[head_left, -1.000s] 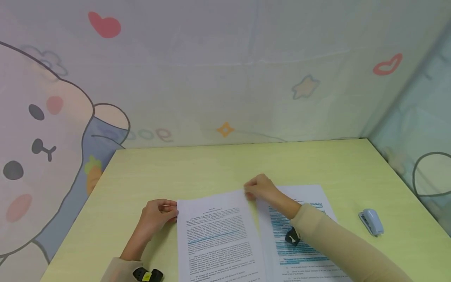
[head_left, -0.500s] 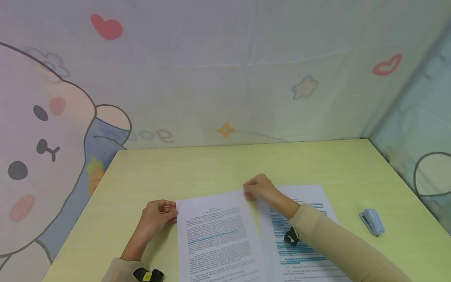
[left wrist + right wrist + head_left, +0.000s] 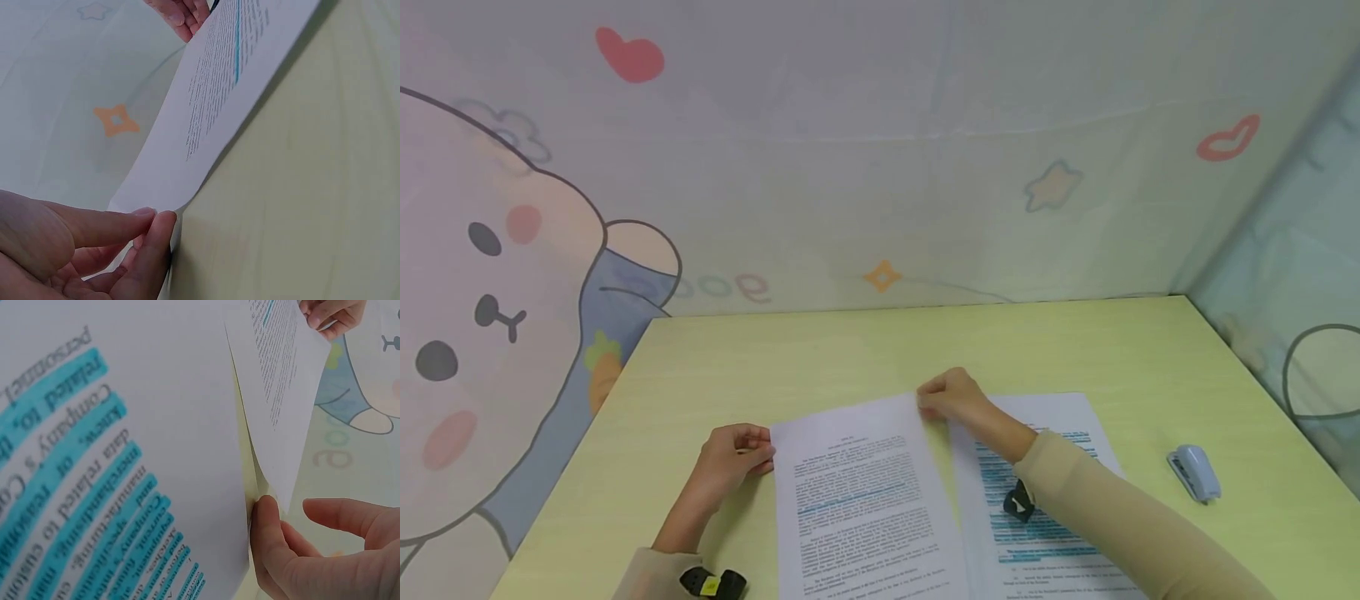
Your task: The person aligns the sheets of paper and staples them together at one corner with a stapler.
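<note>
A printed sheet [image 3: 857,492] with one blue-highlighted line lies nearest me, its top edge raised off the table. My left hand [image 3: 733,458] pinches its top left corner between thumb and fingers, as the left wrist view shows at the fingertips [image 3: 164,220]. At the top right corner is my right hand [image 3: 955,398]. Seen from the right wrist, that hand [image 3: 319,550] keeps its thumb apart from its fingers, with the corner of the sheet [image 3: 281,444] in the gap. A second printed page [image 3: 1037,408], heavily highlighted in blue, lies partly under my right forearm.
A light blue stapler [image 3: 1195,473] rests on the right side of the pale yellow table [image 3: 820,358]. Behind the table hangs a cartoon-printed backdrop [image 3: 820,167]. Each wrist wears a black strapped device, the left one [image 3: 715,583] with a yellow patch.
The sheet's top right corner has risen a little, and its left edge has shifted slightly left together with my left hand. My right hand has barely moved.
</note>
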A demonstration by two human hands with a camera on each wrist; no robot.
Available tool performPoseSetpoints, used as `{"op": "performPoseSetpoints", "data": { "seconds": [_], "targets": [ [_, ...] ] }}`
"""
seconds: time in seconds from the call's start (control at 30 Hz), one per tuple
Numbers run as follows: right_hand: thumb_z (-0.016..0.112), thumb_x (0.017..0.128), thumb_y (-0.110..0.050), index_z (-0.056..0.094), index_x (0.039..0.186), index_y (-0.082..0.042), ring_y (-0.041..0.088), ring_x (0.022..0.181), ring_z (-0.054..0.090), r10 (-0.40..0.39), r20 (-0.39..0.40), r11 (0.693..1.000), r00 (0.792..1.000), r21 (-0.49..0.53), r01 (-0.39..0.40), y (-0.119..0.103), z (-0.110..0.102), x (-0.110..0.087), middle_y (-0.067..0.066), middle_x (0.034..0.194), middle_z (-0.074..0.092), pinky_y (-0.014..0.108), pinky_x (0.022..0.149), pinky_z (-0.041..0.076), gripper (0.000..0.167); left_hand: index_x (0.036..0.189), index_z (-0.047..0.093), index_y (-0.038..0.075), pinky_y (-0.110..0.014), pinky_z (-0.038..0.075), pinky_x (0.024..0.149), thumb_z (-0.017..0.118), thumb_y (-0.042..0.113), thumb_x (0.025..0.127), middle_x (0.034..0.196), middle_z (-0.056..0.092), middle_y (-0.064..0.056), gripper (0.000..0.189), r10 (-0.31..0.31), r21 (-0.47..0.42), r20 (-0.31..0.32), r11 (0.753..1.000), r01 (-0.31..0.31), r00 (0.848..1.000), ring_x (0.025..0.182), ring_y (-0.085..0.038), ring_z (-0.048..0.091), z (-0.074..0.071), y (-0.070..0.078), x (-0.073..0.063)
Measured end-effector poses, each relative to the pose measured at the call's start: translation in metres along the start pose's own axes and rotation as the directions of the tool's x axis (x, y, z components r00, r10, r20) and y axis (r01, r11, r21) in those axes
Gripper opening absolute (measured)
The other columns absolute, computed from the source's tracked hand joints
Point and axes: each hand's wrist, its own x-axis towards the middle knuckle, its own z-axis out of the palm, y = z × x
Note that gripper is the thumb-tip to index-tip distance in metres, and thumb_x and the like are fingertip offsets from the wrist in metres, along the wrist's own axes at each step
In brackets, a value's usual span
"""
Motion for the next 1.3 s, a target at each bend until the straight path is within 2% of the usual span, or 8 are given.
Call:
{"op": "performPoseSetpoints", "data": {
  "seconds": [0.1,0.33,0.5,0.7,0.97,1.13,1.3],
  "targets": [
    [0.067,0.088,0.005,0.066,0.112,0.015,0.024,0.084,0.072,0.008,0.004,1.0,1.0,0.0,-0.008,0.0002,0.0003,0.0005,0.026,0.114,0.066,0.031,0.077,0.06,0.026,0.109,0.061,-0.015,-0.027,0.061,0.069,0.064,-0.012,0.09,0.094,0.06,-0.017,0.019,-0.002,-0.006,0.004,1.0,0.002,1.0,0.078,-0.019,0.064,-0.0005,-0.0006,0.0003],
    [0.069,0.088,0.004,0.07,0.107,0.011,0.017,0.072,0.069,0.004,0.004,0.994,1.0,-0.109,-0.004,0.0021,0.0008,0.0006,0.019,0.101,0.071,0.027,0.069,0.058,0.019,0.111,0.06,-0.015,-0.027,0.061,0.068,0.066,-0.009,0.091,0.095,0.061,-0.018,0.021,0.013,0.0,0.001,1.0,-0.013,1.0,0.077,-0.019,0.066,-0.0008,-0.0014,0.0015],
    [0.07,0.088,0.005,0.071,0.104,0.011,0.018,0.067,0.07,-0.005,0.008,0.991,1.0,-0.135,0.006,0.0024,0.0016,-0.0006,0.016,0.092,0.072,0.027,0.065,0.059,0.017,0.113,0.06,-0.015,-0.028,0.061,0.067,0.066,-0.008,0.091,0.095,0.062,-0.019,0.023,0.006,-0.019,-0.013,1.0,-0.007,1.0,0.075,-0.019,0.066,-0.0009,-0.0006,0.0011],
    [0.07,0.088,0.006,0.07,0.103,0.012,0.019,0.061,0.069,0.014,0.017,0.994,1.0,-0.112,-0.012,0.0019,0.0032,-0.0029,0.015,0.084,0.071,0.027,0.059,0.06,0.016,0.115,0.061,-0.013,-0.028,0.061,0.065,0.065,-0.007,0.092,0.096,0.063,-0.018,0.024,-0.021,-0.036,-0.034,0.999,0.02,0.999,0.073,-0.018,0.066,-0.0006,0.0003,0.0003],
    [0.069,0.087,0.008,0.069,0.102,0.012,0.02,0.057,0.067,0.048,0.051,0.998,0.998,-0.044,-0.046,0.0041,0.0036,-0.0054,0.017,0.077,0.068,0.031,0.056,0.061,0.015,0.117,0.063,-0.012,-0.028,0.061,0.067,0.066,-0.005,0.093,0.099,0.064,-0.019,0.026,-0.048,-0.052,-0.049,0.998,0.046,0.998,0.078,-0.019,0.067,0.0002,-0.0009,-0.0018],
    [0.071,0.086,0.007,0.069,0.101,0.011,0.02,0.055,0.066,0.054,0.047,0.997,0.997,-0.054,-0.052,0.0045,0.0041,-0.0051,0.016,0.076,0.067,0.032,0.055,0.061,0.016,0.117,0.064,-0.013,-0.027,0.061,0.071,0.07,-0.007,0.089,0.101,0.066,-0.018,0.03,-0.042,-0.06,-0.049,0.997,0.039,0.998,0.082,-0.017,0.067,0.0012,-0.0023,-0.0023],
    [0.072,0.086,0.007,0.069,0.102,0.011,0.019,0.055,0.065,0.053,0.051,0.997,0.997,-0.058,-0.05,0.0044,0.0042,-0.0051,0.016,0.076,0.067,0.032,0.055,0.061,0.016,0.118,0.064,-0.013,-0.029,0.061,0.069,0.073,-0.009,0.085,0.1,0.067,-0.017,0.035,-0.054,-0.075,-0.044,0.996,0.05,0.998,0.079,-0.018,0.068,0.0017,-0.0025,-0.003]
  ]
}}
